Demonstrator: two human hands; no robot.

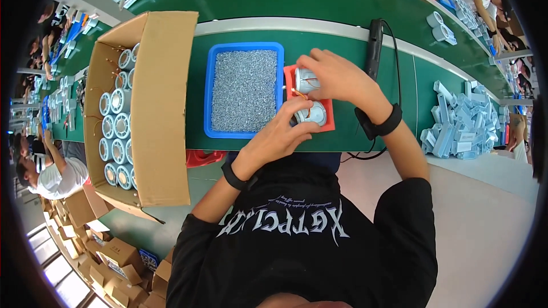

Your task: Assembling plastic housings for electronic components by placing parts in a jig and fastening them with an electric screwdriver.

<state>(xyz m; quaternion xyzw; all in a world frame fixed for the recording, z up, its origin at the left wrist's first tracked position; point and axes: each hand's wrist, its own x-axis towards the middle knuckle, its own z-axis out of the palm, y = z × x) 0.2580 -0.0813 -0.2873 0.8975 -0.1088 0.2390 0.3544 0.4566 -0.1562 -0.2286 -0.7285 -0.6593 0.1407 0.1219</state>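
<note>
Thumb and fingers of the left hand [275,137] straddle the near cylinder [313,115], a pale, round part lying in a red fixture [327,124] on the green worktop [351,137]. Its fingertips come close to thin orange wires [301,96] between the two parts; whether they pinch a wire, I cannot tell. Just beyond, the right hand [337,77] curls around the far cylinder [306,81], holding it in the same fixture.

So loading looks done, with both places in the fixture taken, and the work in hand appears to be settling parts and wires. Fingers cover much of both cylinders, so any fastening there is hard to judge.

Left of the fixture, a blue tray [209,91] is full of small metal pieces [245,91], probably screws. A black handheld tool [374,51] lies beyond the right hand, out of its grip, so driving fasteners is likely not under way.

Farther left, an open cardboard box [165,108] holds many similar wired cylinders [120,126], suggesting plenty left to do. Well to the right, pale plastic pieces [459,125] lie heaped; their stage is unclear.
</note>
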